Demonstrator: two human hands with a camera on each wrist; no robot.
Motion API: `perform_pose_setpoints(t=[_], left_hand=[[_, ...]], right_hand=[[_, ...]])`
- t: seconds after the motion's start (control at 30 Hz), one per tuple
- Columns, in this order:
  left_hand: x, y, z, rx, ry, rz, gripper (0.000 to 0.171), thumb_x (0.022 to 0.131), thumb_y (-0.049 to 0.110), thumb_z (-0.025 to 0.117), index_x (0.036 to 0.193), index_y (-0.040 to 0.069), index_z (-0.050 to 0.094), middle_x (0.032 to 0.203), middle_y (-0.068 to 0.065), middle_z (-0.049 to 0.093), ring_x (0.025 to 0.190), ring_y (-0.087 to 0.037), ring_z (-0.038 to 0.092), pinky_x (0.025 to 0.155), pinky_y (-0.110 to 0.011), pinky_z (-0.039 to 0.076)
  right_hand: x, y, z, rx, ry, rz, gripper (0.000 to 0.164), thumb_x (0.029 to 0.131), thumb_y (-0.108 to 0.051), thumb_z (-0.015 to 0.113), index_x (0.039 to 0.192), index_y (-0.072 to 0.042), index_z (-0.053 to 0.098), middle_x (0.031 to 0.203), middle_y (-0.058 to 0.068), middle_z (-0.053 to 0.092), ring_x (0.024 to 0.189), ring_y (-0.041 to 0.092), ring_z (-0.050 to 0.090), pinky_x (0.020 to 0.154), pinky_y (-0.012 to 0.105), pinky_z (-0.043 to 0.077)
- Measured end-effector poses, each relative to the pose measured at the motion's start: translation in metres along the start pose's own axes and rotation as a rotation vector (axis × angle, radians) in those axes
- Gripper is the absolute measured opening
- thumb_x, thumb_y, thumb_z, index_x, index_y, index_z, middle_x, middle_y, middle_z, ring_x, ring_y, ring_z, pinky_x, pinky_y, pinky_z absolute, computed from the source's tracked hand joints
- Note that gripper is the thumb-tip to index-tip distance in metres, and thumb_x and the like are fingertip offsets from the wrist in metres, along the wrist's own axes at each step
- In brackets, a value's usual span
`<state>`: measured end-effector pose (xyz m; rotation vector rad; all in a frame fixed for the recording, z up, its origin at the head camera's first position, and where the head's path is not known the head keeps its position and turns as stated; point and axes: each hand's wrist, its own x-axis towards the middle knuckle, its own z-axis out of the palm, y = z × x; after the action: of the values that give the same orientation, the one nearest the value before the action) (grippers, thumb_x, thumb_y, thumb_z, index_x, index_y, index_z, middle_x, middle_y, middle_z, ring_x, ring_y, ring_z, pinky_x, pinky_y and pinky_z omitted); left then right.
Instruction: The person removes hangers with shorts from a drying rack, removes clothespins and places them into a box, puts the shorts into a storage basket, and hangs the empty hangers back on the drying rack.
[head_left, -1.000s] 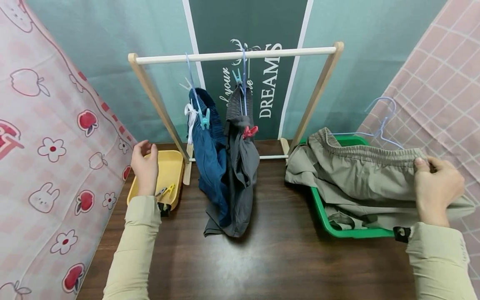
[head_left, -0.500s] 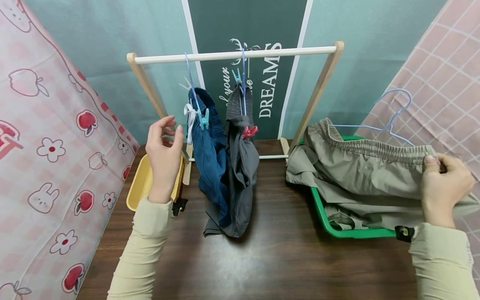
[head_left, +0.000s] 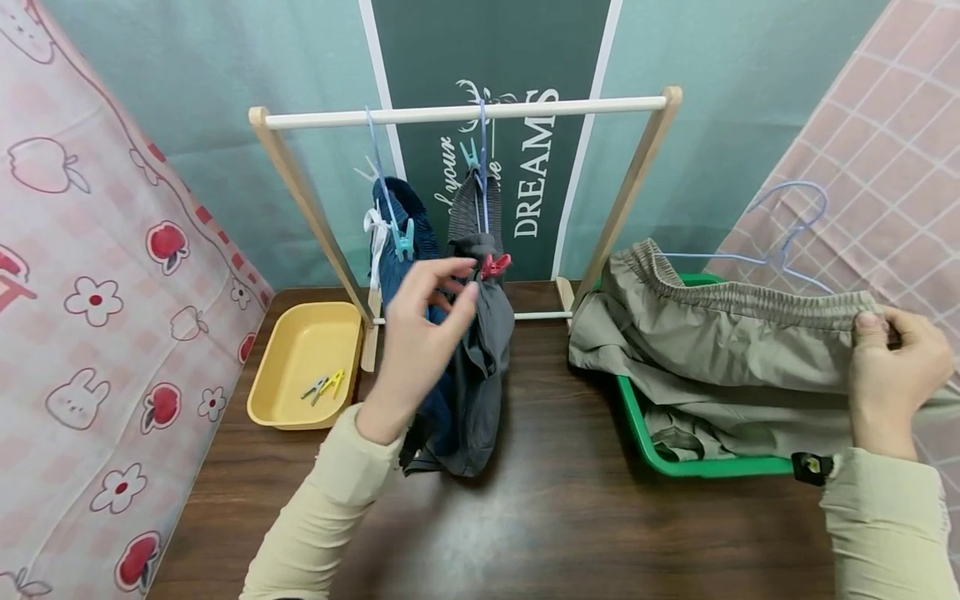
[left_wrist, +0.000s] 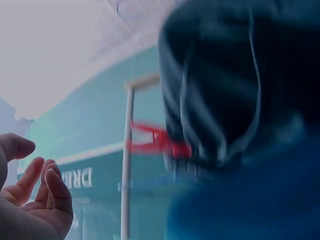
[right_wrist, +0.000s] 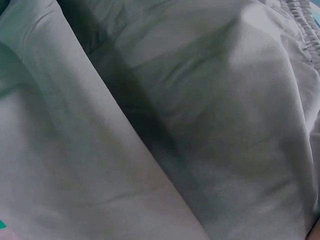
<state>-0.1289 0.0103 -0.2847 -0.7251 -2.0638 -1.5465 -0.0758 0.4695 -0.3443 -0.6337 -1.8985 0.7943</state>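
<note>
My right hand pinches the elastic waistband of khaki trousers at its right end; their fabric fills the right wrist view. A light-blue hanger stands at the waistband, its lower right end hidden behind the cloth. My left hand is in front of hanging blue trousers and dark grey trousers. Its fingers are loosely bent with nothing between them. Close to its fingertips in the head view, a red clothespin grips the grey trousers; the left wrist view shows it apart from the hand.
A rack with a white rail carries both hanging trousers. Beneath the khaki trousers is a green basket with more cloth. At left stands a yellow tray with a grey and a yellow clothespin. A light-blue clothespin holds the blue trousers.
My left hand has moved right from above the yellow tray to the hanging trousers. My right hand has shifted slightly right with the khaki trousers, and the hanger has moved rightward too.
</note>
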Motion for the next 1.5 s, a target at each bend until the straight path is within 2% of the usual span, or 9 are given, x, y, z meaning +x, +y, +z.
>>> perform_pose_setpoints(t=[0.1, 0.43, 0.6, 0.87, 1.03, 1.2, 1.27, 1.4, 1.5], left_hand=[[-0.005, 0.006, 0.015, -0.032, -0.084, 0.026, 0.023, 0.091, 0.005, 0.06, 0.114, 0.0, 0.064, 0.108, -0.014, 0.063, 0.091, -0.02, 0.059, 0.072, -0.024, 0.05], [-0.014, 0.015, 0.064, -0.155, -0.285, -0.069, 0.026, 0.094, 0.01, 0.057, 0.12, 0.005, 0.062, 0.115, -0.01, 0.061, 0.103, -0.021, 0.061, 0.084, -0.02, 0.053], [-0.016, 0.007, 0.094, -0.06, -0.401, -0.135, 0.029, 0.098, 0.016, 0.053, 0.125, 0.012, 0.059, 0.118, -0.006, 0.059, 0.102, -0.017, 0.059, 0.083, -0.019, 0.05], [-0.016, -0.029, 0.139, 0.189, -0.472, -0.244, 0.031, 0.101, 0.022, 0.048, 0.13, 0.017, 0.058, 0.129, -0.002, 0.056, 0.118, -0.017, 0.055, 0.09, -0.031, 0.049], [-0.016, -0.048, 0.158, 0.344, -0.497, -0.167, 0.032, 0.101, 0.019, 0.047, 0.131, 0.015, 0.057, 0.131, -0.002, 0.056, 0.121, -0.018, 0.055, 0.093, -0.03, 0.051], [-0.017, -0.064, 0.169, 0.526, -0.536, 0.0, 0.039, 0.102, 0.017, 0.046, 0.141, 0.016, 0.046, 0.142, -0.008, 0.049, 0.13, -0.02, 0.05, 0.103, -0.03, 0.046], [-0.017, -0.07, 0.173, 0.576, -0.57, 0.033, 0.041, 0.102, 0.021, 0.044, 0.144, 0.019, 0.043, 0.145, -0.01, 0.044, 0.133, -0.023, 0.046, 0.105, -0.033, 0.044], [-0.016, -0.078, 0.179, 0.572, -0.609, 0.008, 0.036, 0.102, 0.029, 0.044, 0.136, 0.022, 0.05, 0.139, -0.01, 0.048, 0.131, -0.023, 0.047, 0.106, -0.036, 0.042], [-0.017, -0.08, 0.182, 0.531, -0.604, -0.023, 0.026, 0.1, 0.031, 0.046, 0.122, 0.021, 0.056, 0.122, -0.006, 0.057, 0.113, -0.02, 0.057, 0.093, -0.033, 0.048]], right_hand=[[0.002, 0.0, -0.002, 0.058, 0.019, 0.033, 0.049, 0.083, -0.007, 0.057, 0.064, -0.052, 0.053, 0.064, -0.043, 0.043, 0.066, -0.018, 0.037, 0.07, 0.006, 0.024], [0.003, -0.001, -0.01, 0.12, -0.022, 0.052, 0.051, 0.082, -0.003, 0.055, 0.06, -0.049, 0.052, 0.063, -0.04, 0.046, 0.065, -0.014, 0.038, 0.07, 0.008, 0.026], [0.004, 0.001, -0.011, 0.16, -0.093, -0.012, 0.053, 0.082, 0.0, 0.057, 0.065, -0.049, 0.055, 0.063, -0.038, 0.046, 0.065, -0.013, 0.038, 0.067, 0.009, 0.028], [0.003, 0.0, -0.009, 0.208, -0.267, -0.238, 0.056, 0.083, 0.008, 0.062, 0.08, -0.049, 0.063, 0.072, -0.041, 0.052, 0.069, -0.015, 0.039, 0.073, 0.008, 0.027], [0.0, -0.009, -0.006, 0.202, -0.361, -0.409, 0.062, 0.081, 0.01, 0.063, 0.089, -0.052, 0.061, 0.085, -0.046, 0.052, 0.081, -0.022, 0.04, 0.081, 0.009, 0.021], [-0.004, -0.017, 0.001, 0.206, -0.374, -0.546, 0.01, 0.086, -0.001, 0.066, 0.083, 0.002, 0.075, 0.091, -0.048, 0.052, 0.088, -0.024, 0.041, 0.085, 0.009, 0.022], [-0.005, -0.02, 0.004, 0.202, -0.37, -0.583, 0.026, 0.087, -0.007, 0.066, 0.083, 0.019, 0.065, 0.092, -0.048, 0.052, 0.087, -0.024, 0.04, 0.084, 0.01, 0.022], [-0.007, -0.025, 0.009, 0.204, -0.376, -0.624, 0.04, 0.091, -0.022, 0.066, 0.081, 0.017, 0.066, 0.092, -0.048, 0.051, 0.087, -0.024, 0.039, 0.08, 0.012, 0.021], [-0.008, -0.028, 0.011, 0.214, -0.384, -0.638, 0.055, 0.091, -0.039, 0.062, 0.082, 0.016, 0.067, 0.092, -0.049, 0.051, 0.087, -0.024, 0.039, 0.079, 0.013, 0.021]])
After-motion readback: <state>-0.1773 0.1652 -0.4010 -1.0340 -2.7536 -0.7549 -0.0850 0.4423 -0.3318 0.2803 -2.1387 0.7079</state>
